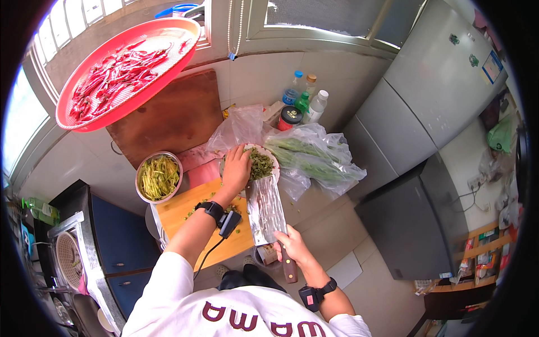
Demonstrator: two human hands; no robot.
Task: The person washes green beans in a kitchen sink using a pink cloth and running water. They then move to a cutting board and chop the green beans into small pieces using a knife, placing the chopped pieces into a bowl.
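My right hand [293, 245] grips the dark wooden handle of a broad cleaver [266, 210]. The wet blade points away from me, its far end beside the rim of a plate. On that plate [275, 161] lies a heap of chopped green vegetable [260, 164]. My left hand [237, 167] rests palm down at the heap's left side, fingers extended and slightly apart; its underside is hidden. Below the left forearm is a wooden cutting board [181, 225] with scattered green bits. A metal bowl [137, 185] of shredded yellow-green vegetable [158, 177] stands left of the plate.
Plastic bags of long green vegetables [311, 149] lie right of the plate. Behind them stand several bottles [316, 107] and a black-lidded jar [290, 118]. A red basket of dried chillies [120, 80] is at upper left, before a brown board [177, 118]. A grey refrigerator [421, 80] stands right.
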